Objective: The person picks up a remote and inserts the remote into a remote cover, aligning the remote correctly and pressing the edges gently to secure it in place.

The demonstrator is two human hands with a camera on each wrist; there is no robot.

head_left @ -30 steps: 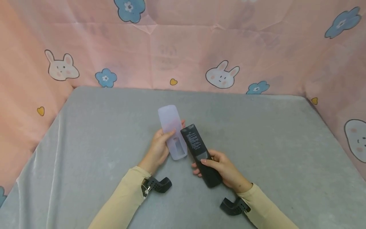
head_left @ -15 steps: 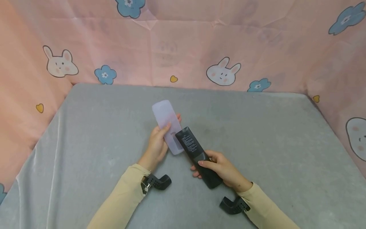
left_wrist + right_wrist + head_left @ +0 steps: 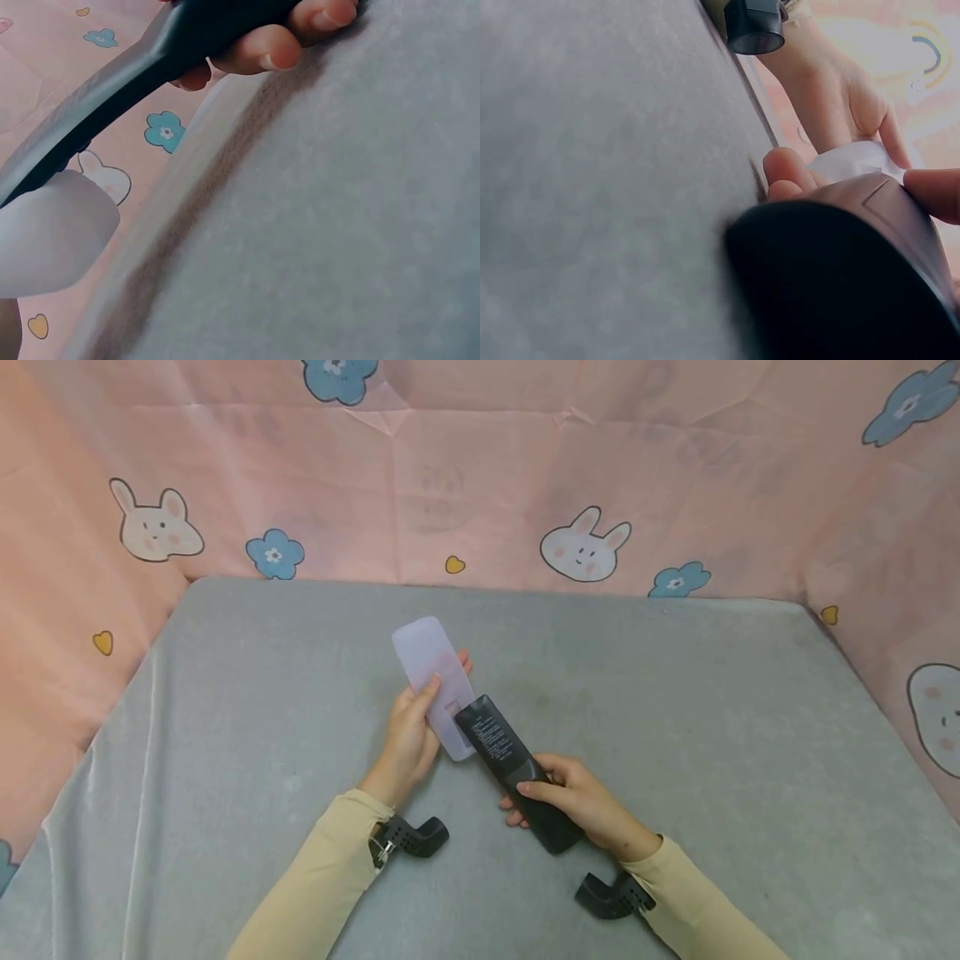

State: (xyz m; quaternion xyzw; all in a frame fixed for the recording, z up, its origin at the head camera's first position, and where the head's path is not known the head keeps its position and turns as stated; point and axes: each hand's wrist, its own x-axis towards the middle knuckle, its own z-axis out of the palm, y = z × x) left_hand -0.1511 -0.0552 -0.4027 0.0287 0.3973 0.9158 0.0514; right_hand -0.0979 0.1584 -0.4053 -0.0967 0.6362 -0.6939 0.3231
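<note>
My left hand grips a translucent pale-purple silicone remote cover, thumb across its face and fingertips showing past its far edge. A small rectangular cutout lies near the cover's lower end. In my right hand is a black remote control, back side up, with white print on its upper half and the thumb pressed near the battery lid. The remote's far end overlaps the cover's lower right part in the head view. From the left wrist, the curved remote shows right at the end of the whitish cover.
A grey cloth covers the table under both hands. Behind and at the sides hangs a pink curtain printed with rabbits, flowers and hearts. Black wrist cameras sit on the left wrist and right wrist.
The cover in my left hand has shifted up and to the left. The remote's far end has swung left, from beside the cover to overlapping its lower part.
</note>
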